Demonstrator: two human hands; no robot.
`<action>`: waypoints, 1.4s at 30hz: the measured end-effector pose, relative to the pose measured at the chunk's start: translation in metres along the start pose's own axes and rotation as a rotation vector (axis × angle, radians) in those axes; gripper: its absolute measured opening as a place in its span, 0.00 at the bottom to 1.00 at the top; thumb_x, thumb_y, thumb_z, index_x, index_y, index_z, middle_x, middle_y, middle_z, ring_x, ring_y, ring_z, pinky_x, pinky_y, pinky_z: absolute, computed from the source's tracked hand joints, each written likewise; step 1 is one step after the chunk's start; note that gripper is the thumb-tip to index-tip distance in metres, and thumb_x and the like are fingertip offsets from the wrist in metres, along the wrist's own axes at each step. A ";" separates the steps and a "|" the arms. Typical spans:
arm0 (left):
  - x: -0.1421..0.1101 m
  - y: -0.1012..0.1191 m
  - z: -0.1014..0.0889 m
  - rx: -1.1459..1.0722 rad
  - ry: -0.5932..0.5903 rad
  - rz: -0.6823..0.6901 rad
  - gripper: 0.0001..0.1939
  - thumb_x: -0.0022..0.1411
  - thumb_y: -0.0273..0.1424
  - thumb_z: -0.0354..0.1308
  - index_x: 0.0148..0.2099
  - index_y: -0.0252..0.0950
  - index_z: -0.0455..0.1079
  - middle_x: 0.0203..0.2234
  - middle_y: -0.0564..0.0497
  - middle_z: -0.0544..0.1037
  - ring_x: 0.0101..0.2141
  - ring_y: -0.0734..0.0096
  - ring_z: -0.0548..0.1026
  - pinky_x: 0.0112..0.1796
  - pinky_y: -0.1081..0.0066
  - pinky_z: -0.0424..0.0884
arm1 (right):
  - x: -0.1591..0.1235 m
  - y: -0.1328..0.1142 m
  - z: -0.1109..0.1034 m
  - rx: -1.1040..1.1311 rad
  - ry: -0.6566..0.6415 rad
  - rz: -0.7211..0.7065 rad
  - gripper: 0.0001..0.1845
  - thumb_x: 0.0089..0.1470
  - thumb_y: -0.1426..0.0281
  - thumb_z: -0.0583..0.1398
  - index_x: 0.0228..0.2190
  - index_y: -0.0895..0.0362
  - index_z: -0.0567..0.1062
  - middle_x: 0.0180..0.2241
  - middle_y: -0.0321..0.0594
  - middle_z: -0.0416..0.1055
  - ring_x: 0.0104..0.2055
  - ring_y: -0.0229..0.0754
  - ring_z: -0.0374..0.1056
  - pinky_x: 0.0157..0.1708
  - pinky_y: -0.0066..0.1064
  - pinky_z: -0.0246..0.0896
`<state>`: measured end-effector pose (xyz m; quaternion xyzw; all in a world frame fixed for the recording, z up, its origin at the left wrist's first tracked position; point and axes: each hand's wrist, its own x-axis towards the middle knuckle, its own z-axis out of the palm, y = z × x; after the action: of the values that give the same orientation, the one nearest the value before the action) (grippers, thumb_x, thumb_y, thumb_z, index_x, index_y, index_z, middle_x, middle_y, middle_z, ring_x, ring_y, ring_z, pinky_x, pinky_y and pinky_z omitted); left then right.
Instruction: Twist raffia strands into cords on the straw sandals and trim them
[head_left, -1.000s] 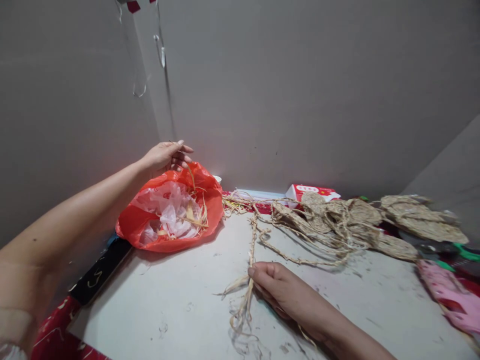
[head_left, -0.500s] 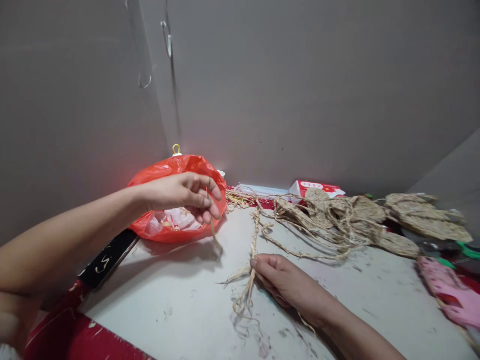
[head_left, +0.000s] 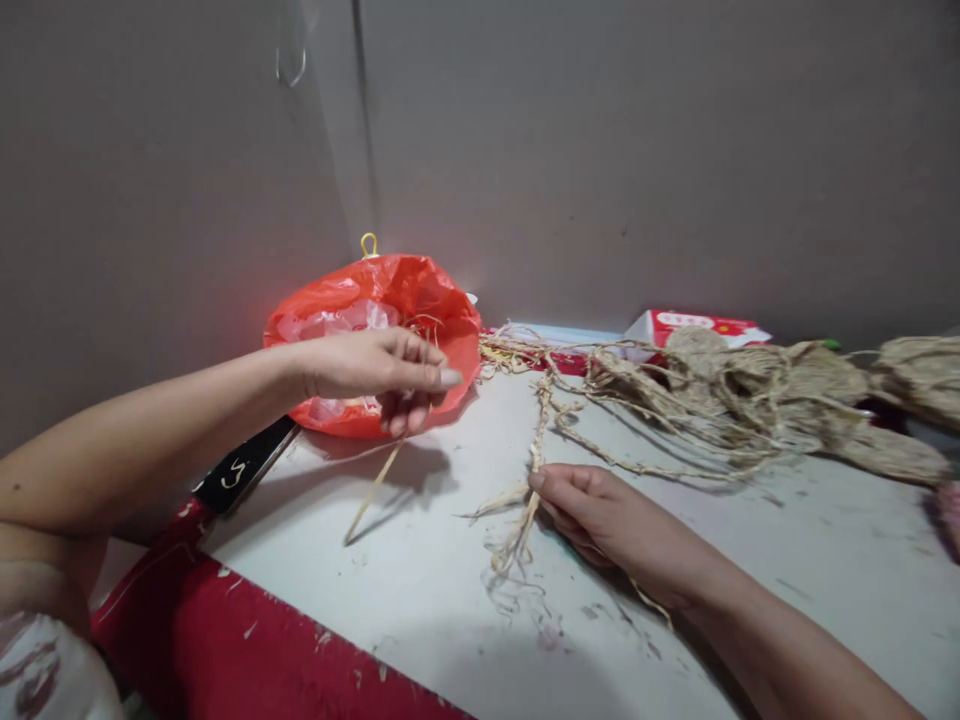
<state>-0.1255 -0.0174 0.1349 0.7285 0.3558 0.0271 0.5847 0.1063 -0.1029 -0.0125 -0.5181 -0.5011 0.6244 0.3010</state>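
Observation:
Pinched in my left hand (head_left: 394, 375) is a thin straw-coloured fibre strip (head_left: 373, 494), which hangs down toward the tabletop. That hand is in front of a red plastic bag (head_left: 450, 300), whose mouth shows white plastic and some fibres inside. My right hand (head_left: 600, 505) rests low over the table, thumb and fingers closed on the lower part of a braided fibre cord (head_left: 541, 420). Below the grip, the cord splays into loose frayed ends (head_left: 514, 540). Its far end runs up to a tangle of fibres at the back.
Bundles of wound cord (head_left: 787, 380) lie at the back right, by a red-and-white box (head_left: 697, 328). A black object with a white mark (head_left: 244, 465) is beside the bag. A red sheet (head_left: 247, 640) covers the near left of the white tabletop (head_left: 420, 600).
My left hand has come down and right from the bag's rim, drawing out the fibre strip. My right hand keeps its hold on the cord. The view has tilted down and turned left.

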 end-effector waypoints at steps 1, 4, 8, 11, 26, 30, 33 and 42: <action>0.001 0.001 -0.001 -0.024 0.062 0.042 0.15 0.59 0.40 0.57 0.27 0.34 0.65 0.18 0.52 0.72 0.18 0.80 0.68 0.21 0.78 0.64 | 0.000 0.000 0.000 -0.005 -0.003 0.008 0.25 0.52 0.53 0.56 0.17 0.54 0.54 0.13 0.25 0.46 0.14 0.28 0.36 0.13 0.24 0.30; 0.000 0.007 -0.009 -0.070 0.260 0.175 0.16 0.59 0.42 0.56 0.28 0.34 0.66 0.18 0.52 0.71 0.19 0.80 0.69 0.22 0.77 0.64 | 0.000 0.000 0.000 -0.005 -0.009 0.025 0.25 0.53 0.52 0.55 0.17 0.54 0.54 0.13 0.25 0.46 0.15 0.28 0.35 0.14 0.25 0.29; -0.004 0.007 -0.025 0.146 0.189 0.107 0.18 0.57 0.45 0.55 0.33 0.34 0.70 0.20 0.51 0.73 0.20 0.77 0.70 0.24 0.76 0.65 | 0.000 -0.001 0.000 0.004 -0.018 0.022 0.24 0.53 0.53 0.55 0.17 0.55 0.54 0.13 0.25 0.46 0.15 0.28 0.35 0.14 0.25 0.29; -0.003 -0.004 -0.024 0.582 -0.050 -0.185 0.17 0.53 0.45 0.59 0.35 0.35 0.72 0.23 0.50 0.76 0.23 0.74 0.71 0.25 0.75 0.64 | 0.000 -0.001 0.000 0.007 -0.015 0.025 0.24 0.53 0.53 0.54 0.17 0.54 0.54 0.13 0.25 0.46 0.15 0.28 0.35 0.14 0.25 0.29; -0.005 -0.032 0.066 1.298 0.042 0.174 0.09 0.47 0.18 0.55 0.23 0.36 0.66 0.20 0.47 0.73 0.24 0.67 0.68 0.25 0.68 0.56 | 0.000 -0.001 0.000 -0.006 -0.003 0.029 0.24 0.52 0.53 0.56 0.16 0.54 0.55 0.12 0.26 0.47 0.14 0.28 0.37 0.13 0.25 0.31; -0.011 -0.019 0.061 1.304 0.085 0.092 0.06 0.51 0.22 0.55 0.25 0.36 0.69 0.19 0.45 0.71 0.28 0.60 0.69 0.31 0.64 0.59 | -0.001 0.001 -0.001 -0.012 -0.005 0.010 0.25 0.54 0.53 0.55 0.16 0.55 0.56 0.12 0.26 0.48 0.14 0.28 0.37 0.13 0.25 0.31; -0.021 -0.002 0.076 1.157 0.158 0.158 0.09 0.52 0.21 0.53 0.26 0.38 0.70 0.23 0.44 0.73 0.33 0.58 0.70 0.35 0.64 0.60 | -0.003 0.000 -0.001 -0.023 0.010 0.016 0.25 0.55 0.53 0.55 0.16 0.55 0.56 0.12 0.27 0.49 0.13 0.29 0.38 0.13 0.26 0.31; -0.024 -0.049 0.139 1.027 -0.268 0.357 0.11 0.45 0.20 0.59 0.26 0.44 0.70 0.25 0.47 0.76 0.26 0.62 0.70 0.24 0.63 0.58 | -0.006 -0.001 -0.003 0.011 0.052 0.052 0.23 0.54 0.57 0.57 0.15 0.55 0.58 0.11 0.28 0.49 0.13 0.29 0.39 0.12 0.26 0.30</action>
<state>-0.1041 -0.1437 0.0572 0.9658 0.1172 -0.1441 0.1811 0.1109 -0.1069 -0.0097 -0.5455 -0.4760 0.6210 0.3003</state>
